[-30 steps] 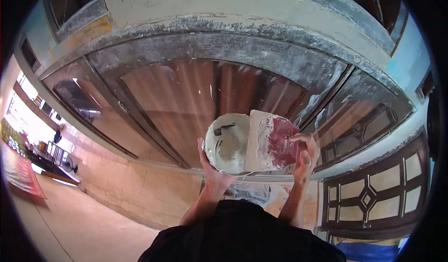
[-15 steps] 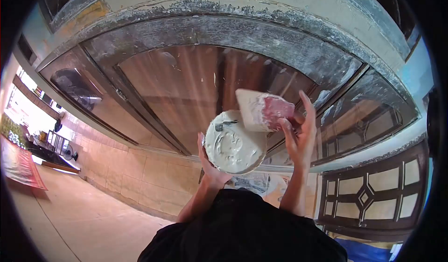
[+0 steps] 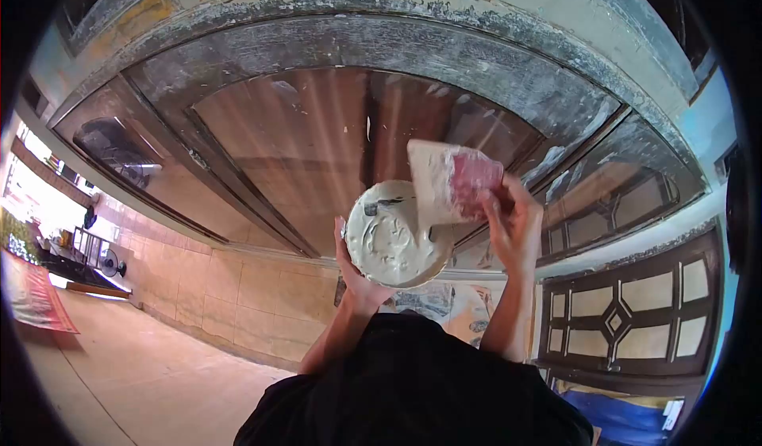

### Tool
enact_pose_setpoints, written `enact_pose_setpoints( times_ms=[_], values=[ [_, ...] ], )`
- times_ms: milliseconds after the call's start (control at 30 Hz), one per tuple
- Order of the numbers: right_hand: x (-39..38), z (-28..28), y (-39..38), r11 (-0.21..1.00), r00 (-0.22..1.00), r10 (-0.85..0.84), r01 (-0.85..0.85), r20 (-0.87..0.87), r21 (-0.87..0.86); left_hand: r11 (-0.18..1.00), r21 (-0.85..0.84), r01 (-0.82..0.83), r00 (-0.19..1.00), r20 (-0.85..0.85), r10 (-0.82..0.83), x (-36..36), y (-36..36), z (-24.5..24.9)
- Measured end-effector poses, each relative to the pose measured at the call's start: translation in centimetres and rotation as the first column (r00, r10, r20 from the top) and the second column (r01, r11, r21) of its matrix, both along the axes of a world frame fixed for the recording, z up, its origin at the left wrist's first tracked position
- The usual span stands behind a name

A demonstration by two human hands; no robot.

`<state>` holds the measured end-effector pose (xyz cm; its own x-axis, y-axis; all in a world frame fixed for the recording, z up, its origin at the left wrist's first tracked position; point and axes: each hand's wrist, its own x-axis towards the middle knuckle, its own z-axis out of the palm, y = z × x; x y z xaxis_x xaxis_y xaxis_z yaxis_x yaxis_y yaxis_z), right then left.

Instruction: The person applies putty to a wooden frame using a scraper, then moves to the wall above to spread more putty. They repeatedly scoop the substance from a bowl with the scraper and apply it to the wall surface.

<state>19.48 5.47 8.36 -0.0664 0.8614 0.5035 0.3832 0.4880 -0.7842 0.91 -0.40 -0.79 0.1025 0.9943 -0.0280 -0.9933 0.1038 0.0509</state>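
Loading putty from bowl onto scraper, in front of arched window.
Left hand [image 3: 359, 278] cups the putty bowl [image 3: 387, 240] from below at chest height, fingers curled under it, thumb on the rim. Right hand [image 3: 514, 222] pinches the red end of the scraper [image 3: 444, 178], whose white blade tip touches the bowl's right rim. Beyond are the glass pane [image 3: 302, 144] and the scuffed frame [image 3: 444, 57]. Next move likely needs a steady bowl and a flat blade angle.

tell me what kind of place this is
Likely a building front being refinished: a weathered arched grey window frame with brown glass panes, plus a round bowl of white putty and a red putty-coated scraper.
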Motion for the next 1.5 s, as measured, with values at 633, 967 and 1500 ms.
enact_pose_setpoints(
  times_ms=[633, 967, 1500],
  values=[
    [-3.2, -4.4, -1.7, 0.774, 0.943, 0.173, -0.308, -0.283, -0.553, 0.999, 0.012, -0.046, 0.999, -0.024, 0.047, -1.1, -0.2, -0.5],
    [-4.3, -3.4, -4.5, 1.0, 0.997, -0.015, 0.016, -0.075, 0.009, 0.996, 0.003, -0.085, 0.996, -0.032, 0.085, -2.3, -1.2, -0.6],
    [-4.7, -4.4, -5.3, 0.966, 0.982, -0.152, 0.124, 0.108, 0.227, 0.996, 0.004, -0.088, 0.994, -0.058, 0.089, -2.5, -1.8, 0.3]
  ],
)
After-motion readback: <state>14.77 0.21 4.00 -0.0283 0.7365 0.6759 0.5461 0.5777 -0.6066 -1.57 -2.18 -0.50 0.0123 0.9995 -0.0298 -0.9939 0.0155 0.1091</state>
